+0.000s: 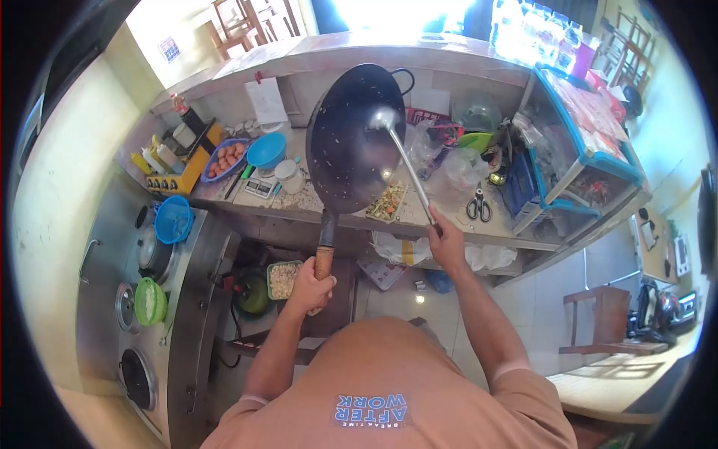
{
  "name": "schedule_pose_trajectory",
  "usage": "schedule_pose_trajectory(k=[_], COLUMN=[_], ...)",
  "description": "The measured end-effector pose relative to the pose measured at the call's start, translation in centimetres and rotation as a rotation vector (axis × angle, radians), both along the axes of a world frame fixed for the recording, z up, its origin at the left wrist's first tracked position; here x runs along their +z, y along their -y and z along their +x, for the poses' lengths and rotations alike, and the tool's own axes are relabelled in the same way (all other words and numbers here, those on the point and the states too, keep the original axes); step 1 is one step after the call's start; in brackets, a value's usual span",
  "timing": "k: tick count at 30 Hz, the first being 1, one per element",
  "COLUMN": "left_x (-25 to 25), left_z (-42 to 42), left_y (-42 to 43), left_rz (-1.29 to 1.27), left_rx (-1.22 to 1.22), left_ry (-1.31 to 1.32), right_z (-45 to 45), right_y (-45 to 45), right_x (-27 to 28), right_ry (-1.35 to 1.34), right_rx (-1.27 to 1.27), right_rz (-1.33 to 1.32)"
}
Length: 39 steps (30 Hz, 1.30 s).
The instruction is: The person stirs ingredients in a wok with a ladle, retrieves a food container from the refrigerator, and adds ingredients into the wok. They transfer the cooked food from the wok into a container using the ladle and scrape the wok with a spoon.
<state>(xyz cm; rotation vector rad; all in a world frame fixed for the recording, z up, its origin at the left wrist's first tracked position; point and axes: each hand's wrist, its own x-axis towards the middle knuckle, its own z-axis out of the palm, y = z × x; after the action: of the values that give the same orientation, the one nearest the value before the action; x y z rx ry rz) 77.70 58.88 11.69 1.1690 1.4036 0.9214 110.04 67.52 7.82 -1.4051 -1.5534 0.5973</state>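
Observation:
My left hand is wrapped round the wooden handle of a large black wok. The wok is tipped up over the counter, its inside facing me, with small food bits stuck to it. In my right hand is the handle of a long metal ladle, whose bowl touches or hovers at the wok's inner surface; which one I cannot tell. Just below the wok's right lower edge, chopped food with green and orange bits lies on the counter.
A blue basket of eggs, a blue bowl and a kitchen scale stand left of the wok. Scissors, plastic bags and a blue-edged cabinet are at right. The stove counter holds pots and baskets.

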Motion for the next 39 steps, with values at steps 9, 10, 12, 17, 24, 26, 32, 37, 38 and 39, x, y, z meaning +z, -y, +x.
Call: schedule_pose_trajectory(k=[9, 10, 12, 17, 24, 26, 32, 37, 38, 39], left_x=[0.0, -0.2, -0.6, -1.0, -5.0, -5.4, -1.5, -2.7, -2.6, -2.4], left_z=[0.5, 0.2, -0.5, -0.8, -3.7, -3.4, -1.6, -2.7, -2.7, -2.6], left_y=[0.0, 0.2, 0.4, 1.1, 0.9, 1.4, 2.2, 2.6, 2.6, 2.5], left_rz=[-0.017, 0.000, 0.033, 0.011, 0.314, 0.294, -0.013, 0.075, 0.080, 0.057], left_rx=[0.041, 0.044, 0.039, 0.008, 0.035, 0.029, 0.048, 0.051, 0.047, 0.041], left_ry=[-0.027, -0.036, -0.066, -0.092, -0.298, -0.304, -0.034, -0.120, -0.142, -0.153], right_z=[2.2, 2.5, 1.9, -0.7, 4.1, 3.2, 2.4, 4.1, 3.2, 1.6], right_y=[3.1, 4.1, 3.8, 1.4, 6.0, 5.7, 5.6, 8.7, 8.1, 6.3], right_x=[-3.5, -2.9, -1.2, 0.4, -2.8, -1.7, -3.5, -2.7, -2.1, -1.1], right_ry=[0.150, 0.139, 0.141, 0.227, 0.390, 0.322, 0.399, 0.434, 0.413, 0.391], right_rx=[0.061, 0.084, 0.081, 0.017, 0.131, 0.122, 0.083, 0.111, 0.111, 0.111], right_rz=[-0.013, -0.112, -0.075, 0.043, -0.094, -0.055, -0.056, -0.184, -0.138, -0.091])
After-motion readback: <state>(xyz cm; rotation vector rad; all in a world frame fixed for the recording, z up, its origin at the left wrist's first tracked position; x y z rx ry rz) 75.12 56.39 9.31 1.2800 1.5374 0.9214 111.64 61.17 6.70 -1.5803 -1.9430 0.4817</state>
